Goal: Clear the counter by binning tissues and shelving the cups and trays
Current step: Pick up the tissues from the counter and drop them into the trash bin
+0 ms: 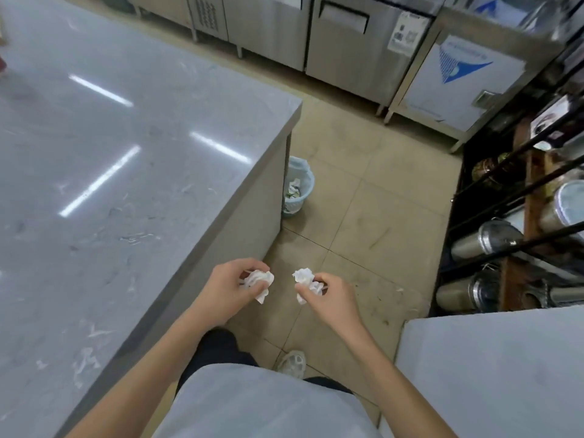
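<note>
You're on the tissue-binning step. Your left hand (pixel 226 287) is curled around one crumpled tissue (pixel 259 281), fingers closed on it with a loose tail hanging below. Your right hand (pixel 328 290) pinches a second tissue wad (pixel 305 279) between thumb and fingers. Both hands are out over the floor tiles, just past the counter's near right edge, close together but apart.

The bin (pixel 298 188), a small pale blue basket with a liner, sits on the floor tucked against the counter's (pixel 126 159) far right corner, partly hidden behind its side panel. White scraps already lie inside.

No cups or trays show on the visible counter top; the shelving rack (pixel 518 235) on the right holds metal canisters.

Next move, as I judge it: step forward, carry both hands over the bin's mouth, open the fingers. The mouth is narrow and half under the counter's overhang, so drop from directly above.
</note>
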